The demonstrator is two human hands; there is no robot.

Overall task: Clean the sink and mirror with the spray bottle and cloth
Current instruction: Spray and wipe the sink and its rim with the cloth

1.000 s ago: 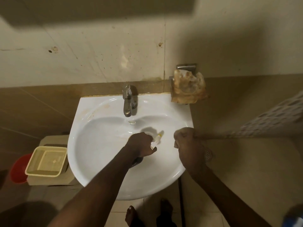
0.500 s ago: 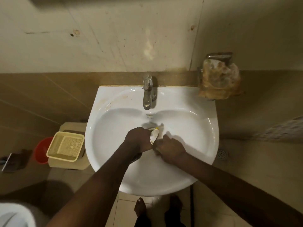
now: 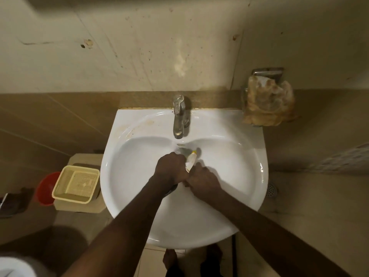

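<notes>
From the head view, both hands meet over the white sink (image 3: 123, 168), just in front of the tap (image 3: 178, 118). The left hand (image 3: 171, 169) is fisted around a small white bottle (image 3: 191, 159), its yellow tip pointing toward the tap. The right hand (image 3: 203, 179) touches the bottle's lower end, fingers curled; whether it grips cannot be told. Left of the sink sits a yellow basket (image 3: 76, 183).

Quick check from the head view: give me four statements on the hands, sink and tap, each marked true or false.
1. Both hands are over the sink basin. True.
2. The left hand holds a small white and yellow item. True.
3. Water is pouring from the tap. False: no stream shows.
4. The right hand rests on the sink's right rim. False: it is at mid-basin, beside the left hand.
</notes>
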